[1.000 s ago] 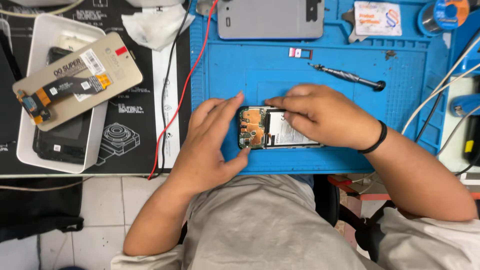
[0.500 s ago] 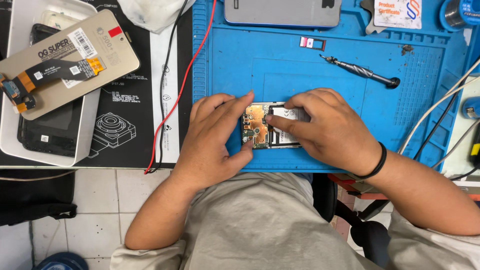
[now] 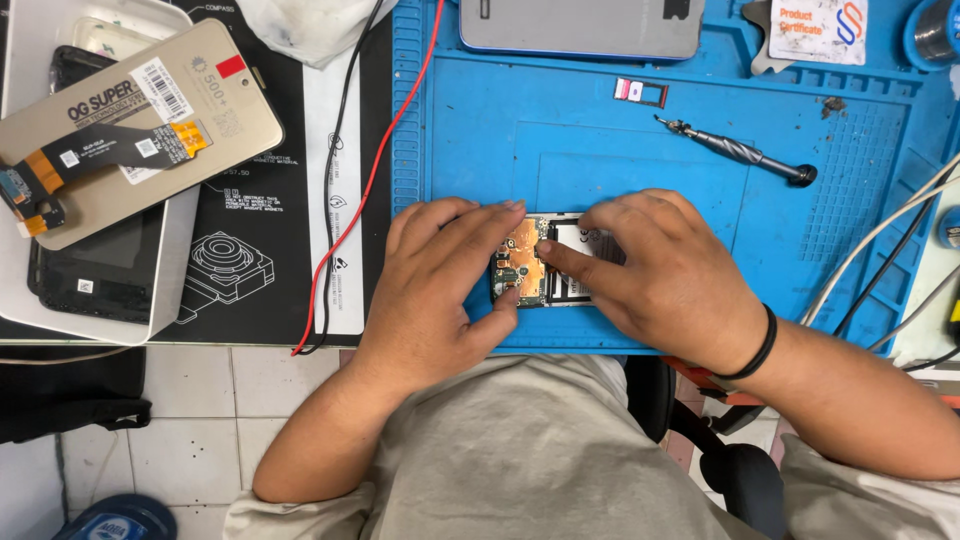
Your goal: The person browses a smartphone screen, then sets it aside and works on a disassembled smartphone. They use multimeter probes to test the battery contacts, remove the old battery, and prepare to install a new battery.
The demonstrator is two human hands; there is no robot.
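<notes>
An opened phone (image 3: 535, 262) with its circuit board bare lies on the blue work mat (image 3: 600, 140) near the front edge. My left hand (image 3: 440, 280) rests on the phone's left end, thumb and fingers around it. Covering most of the phone's right part is my right hand (image 3: 660, 275), with a fingertip pressing on the board by the battery. A black band circles my right wrist.
A screwdriver (image 3: 740, 152) and a small card tray (image 3: 641, 92) lie on the mat behind the hands, and a grey phone back (image 3: 580, 25) sits at the far edge. At the left, a white tray (image 3: 175, 260) holds a replacement screen (image 3: 140, 120). Red and black cables (image 3: 345, 200) run between.
The view has shifted slightly. My right hand has slid a little to the left over the phone, its fingertip now on the board; my left hand stays on the phone's left end.
</notes>
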